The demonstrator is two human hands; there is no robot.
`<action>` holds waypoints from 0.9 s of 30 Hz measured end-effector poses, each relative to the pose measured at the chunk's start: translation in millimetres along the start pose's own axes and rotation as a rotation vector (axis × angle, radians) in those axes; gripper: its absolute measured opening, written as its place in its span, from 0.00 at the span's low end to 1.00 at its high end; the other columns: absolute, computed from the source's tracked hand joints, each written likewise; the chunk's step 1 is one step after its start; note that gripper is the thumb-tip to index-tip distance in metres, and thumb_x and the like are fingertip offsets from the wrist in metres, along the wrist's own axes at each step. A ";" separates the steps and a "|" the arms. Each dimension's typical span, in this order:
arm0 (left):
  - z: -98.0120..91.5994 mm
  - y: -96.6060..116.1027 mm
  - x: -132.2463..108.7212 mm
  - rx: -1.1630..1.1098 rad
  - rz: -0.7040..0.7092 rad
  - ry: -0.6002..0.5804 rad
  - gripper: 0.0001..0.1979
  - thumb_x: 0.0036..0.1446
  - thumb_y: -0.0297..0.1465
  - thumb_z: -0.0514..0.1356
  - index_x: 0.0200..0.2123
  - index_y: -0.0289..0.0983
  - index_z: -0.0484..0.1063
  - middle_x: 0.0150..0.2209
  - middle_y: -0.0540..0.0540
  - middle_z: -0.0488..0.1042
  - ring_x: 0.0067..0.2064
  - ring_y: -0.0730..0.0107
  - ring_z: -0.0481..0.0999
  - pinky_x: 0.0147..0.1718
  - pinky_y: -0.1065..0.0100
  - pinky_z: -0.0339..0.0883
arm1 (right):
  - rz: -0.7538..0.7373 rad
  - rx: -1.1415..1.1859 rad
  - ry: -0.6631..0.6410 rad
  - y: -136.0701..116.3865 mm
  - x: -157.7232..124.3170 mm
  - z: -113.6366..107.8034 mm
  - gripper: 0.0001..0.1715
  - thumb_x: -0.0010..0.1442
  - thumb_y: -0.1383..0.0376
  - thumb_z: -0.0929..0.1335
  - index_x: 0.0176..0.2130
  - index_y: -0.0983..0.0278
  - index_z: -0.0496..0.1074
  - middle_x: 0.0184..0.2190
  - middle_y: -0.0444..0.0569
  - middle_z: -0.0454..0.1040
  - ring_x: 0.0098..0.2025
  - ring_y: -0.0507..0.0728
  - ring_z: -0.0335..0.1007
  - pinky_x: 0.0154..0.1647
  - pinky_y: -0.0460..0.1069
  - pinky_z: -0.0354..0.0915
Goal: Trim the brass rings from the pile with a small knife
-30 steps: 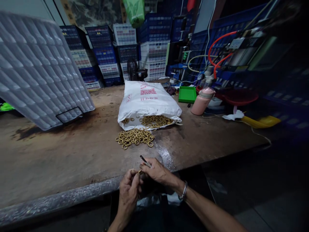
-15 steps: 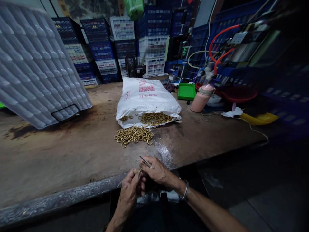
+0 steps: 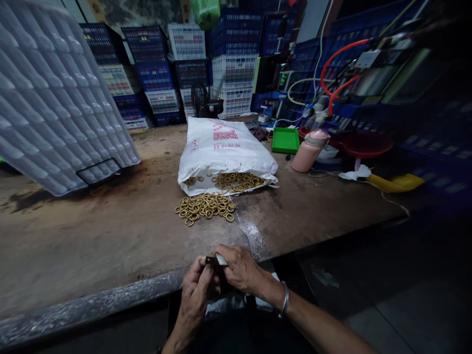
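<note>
"What do we list at the left end?"

"One clear ribbed plastic panel [image 3: 62,98], tilted, large. Beneath, one wooden table [image 3: 110,241], stained dark near the panel. On the far side, blue and white crates [image 3: 157,76], stacked in columns."

"Next, moving right?"

"Our left hand [image 3: 196,282], at the near edge: fingers closed in a pinch by the dark tip of a small tool. A brass-coloured sliver shows there; too small for us to tell what it is. Farther off, one heap of brass-coloured rings [image 3: 204,206], loose on the table."

"And the middle?"

"The small tool [image 3: 221,260], dark at the left end, pale at the right, lying across between both hands. Beyond the heap, one white sack [image 3: 224,142], printed in red, lying with its mouth toward us, more rings inside. Nearer, our right hand [image 3: 241,270], gripping the tool's pale end; one silver-coloured bangle [image 3: 284,300] on the wrist."

"What do we enter for the right side?"

"One green tray [image 3: 285,140], far; one pink bottle [image 3: 309,152] just right of it, upright; red hoses [image 3: 326,73] above; farther right, one yellow item [image 3: 398,183], kind unclear to us."
</note>
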State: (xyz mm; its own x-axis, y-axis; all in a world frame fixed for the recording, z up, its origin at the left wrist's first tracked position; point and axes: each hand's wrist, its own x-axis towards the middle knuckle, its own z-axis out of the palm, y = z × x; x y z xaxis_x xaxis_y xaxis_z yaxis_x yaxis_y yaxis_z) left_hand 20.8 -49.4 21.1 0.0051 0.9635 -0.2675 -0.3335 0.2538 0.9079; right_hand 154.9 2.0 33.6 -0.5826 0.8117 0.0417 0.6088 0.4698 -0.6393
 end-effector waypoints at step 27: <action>0.5 0.6 -10.7 0.210 0.221 0.089 0.13 0.50 0.39 0.58 0.22 0.37 0.68 0.19 0.51 0.65 0.23 0.73 0.63 0.24 0.72 0.57 | 0.149 -0.241 -0.116 3.5 3.2 2.9 0.15 0.48 0.73 0.59 0.38 0.64 0.64 0.28 0.48 0.71 0.31 0.54 0.65 0.29 0.46 0.50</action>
State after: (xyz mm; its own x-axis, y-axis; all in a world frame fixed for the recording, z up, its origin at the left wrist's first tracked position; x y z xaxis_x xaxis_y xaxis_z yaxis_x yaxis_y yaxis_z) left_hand 21.0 -59.6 24.6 -0.1319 0.9884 -0.0749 -0.1152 0.0597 0.9915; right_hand 153.6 5.3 29.2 -0.5265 0.8392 -0.1360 0.7942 0.4284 -0.4309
